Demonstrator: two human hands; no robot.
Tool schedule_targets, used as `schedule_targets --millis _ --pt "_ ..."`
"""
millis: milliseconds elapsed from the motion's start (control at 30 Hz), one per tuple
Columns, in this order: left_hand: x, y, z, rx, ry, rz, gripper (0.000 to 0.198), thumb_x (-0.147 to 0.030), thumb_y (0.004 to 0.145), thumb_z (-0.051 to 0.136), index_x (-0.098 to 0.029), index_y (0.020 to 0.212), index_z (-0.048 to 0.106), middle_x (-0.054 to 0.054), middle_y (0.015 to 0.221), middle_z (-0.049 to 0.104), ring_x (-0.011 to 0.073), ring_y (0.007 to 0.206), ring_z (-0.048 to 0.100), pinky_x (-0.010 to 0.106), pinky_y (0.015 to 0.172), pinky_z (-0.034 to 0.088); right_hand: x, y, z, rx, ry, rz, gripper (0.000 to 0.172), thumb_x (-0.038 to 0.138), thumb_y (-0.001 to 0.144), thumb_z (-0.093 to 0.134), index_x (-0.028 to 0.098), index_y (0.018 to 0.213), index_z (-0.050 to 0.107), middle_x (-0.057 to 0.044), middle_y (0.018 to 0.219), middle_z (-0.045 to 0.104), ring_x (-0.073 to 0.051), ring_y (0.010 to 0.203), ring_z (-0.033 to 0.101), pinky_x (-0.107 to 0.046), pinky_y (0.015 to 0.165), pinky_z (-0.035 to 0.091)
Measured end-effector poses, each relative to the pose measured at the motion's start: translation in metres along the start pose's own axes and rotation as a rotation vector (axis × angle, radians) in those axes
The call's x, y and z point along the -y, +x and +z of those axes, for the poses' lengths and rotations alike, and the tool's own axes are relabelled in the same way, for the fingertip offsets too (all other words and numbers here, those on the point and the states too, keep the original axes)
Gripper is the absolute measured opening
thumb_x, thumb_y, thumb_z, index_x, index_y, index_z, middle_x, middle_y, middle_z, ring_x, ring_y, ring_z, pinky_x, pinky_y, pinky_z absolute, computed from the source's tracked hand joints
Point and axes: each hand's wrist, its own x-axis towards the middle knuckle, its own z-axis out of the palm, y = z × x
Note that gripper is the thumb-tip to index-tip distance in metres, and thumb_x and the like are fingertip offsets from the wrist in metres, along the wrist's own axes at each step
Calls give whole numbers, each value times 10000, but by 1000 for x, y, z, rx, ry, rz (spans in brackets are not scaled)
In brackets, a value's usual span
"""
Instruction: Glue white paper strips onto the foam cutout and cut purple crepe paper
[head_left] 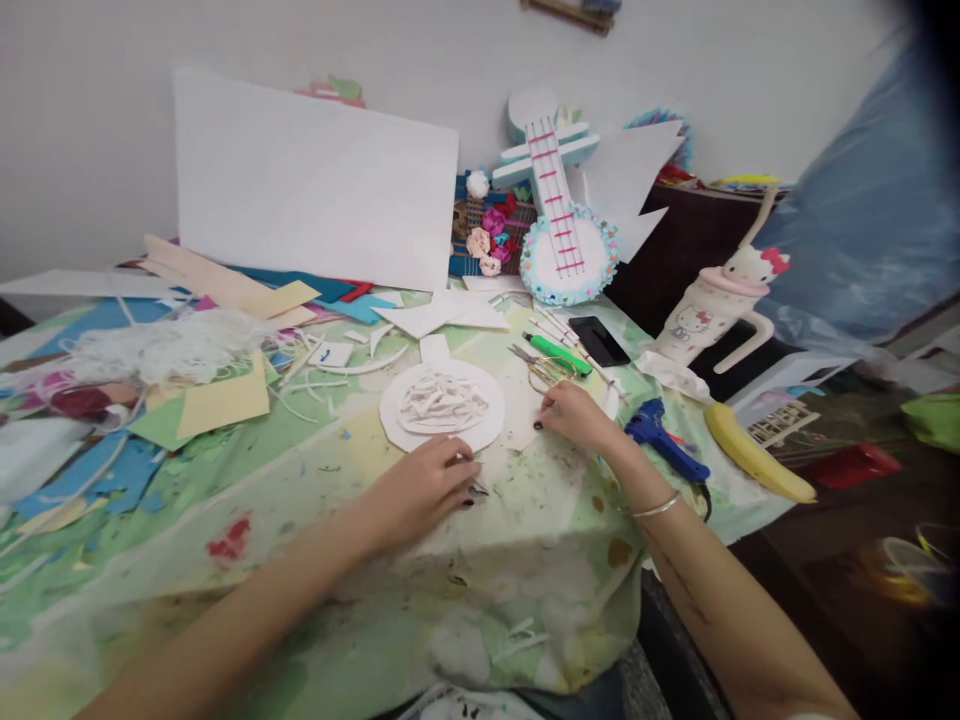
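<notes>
Worktop [300, 505], one, under a stained green and cream cover. White round piece [390, 415], one, with a short tab at its far edge, lying flat between the hands and nearer the left; on it, a heap of white paper scraps [442, 403], loose by the look of it. Left hand [426, 487], at the near edge of the round piece, fingers bent down; whether its grip is empty or pinching something, cannot tell. Right hand [579, 415], fingers curled beside the gold-handled scissors [551, 373]; contents of the grip likewise hidden. Green-handled tool [556, 355], one, just beyond the scissors. Blue glue gun [667, 440], one, beside the right forearm, cord trailing. Banana [757, 455], one, to its right. Hazards, as judged: a sleeve-free left wrist brushing the rim could tip or scatter the heap; the right hand, closing carelessly, could knock the scissors askew; the forearm, swung outward, could catch the glue gun or its cord, with a burn possible if the nozzle is hot, which does not show.
</notes>
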Motion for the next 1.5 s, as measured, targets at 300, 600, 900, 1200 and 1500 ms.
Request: schedule_targets --millis 300,600,900,1200,1500 --pt "-15 -34 15 -150 -55 -95 205 -184 928 424 -153 867 617 78 868 577 163 831 506 269 736 433 0 -13 27 -359 489 39 165 335 747 559 172 723 569 -9 690 581 -141 636 517 -253 623 384" --pt "-8 -55 20 -387 235 -334 140 -161 907 446 -152 915 585 68 829 598 198 801 531 309 724 463 -3 -6 27 -539 452 139 154 348 709 524 196 707 549 -16 634 593 -169 601 521 -287 611 364" --pt "-10 -61 23 -370 328 -693 128 -177 864 532 -155 766 612 67 794 610 220 806 571 325 736 469 -5 -1 31 -527 437 130 166 361 673 497 205 687 551 -37 665 625 -200 648 556 -308 651 380" --pt "-20 -63 4 -182 158 -832 197 -90 800 519 -159 738 693 61 749 658 188 716 617 283 663 457 -7 -8 30 -493 494 170 194 389 686 519 197 689 549 -22 638 615 -178 607 537 -288 618 369" --pt "30 -22 -30 -676 -386 -926 194 -294 701 627 -176 850 665 14 716 673 138 631 591 237 611 461 -5 -14 28 -459 528 204 204 398 711 558 195 702 565 8 625 575 -148 588 500 -259 607 367"
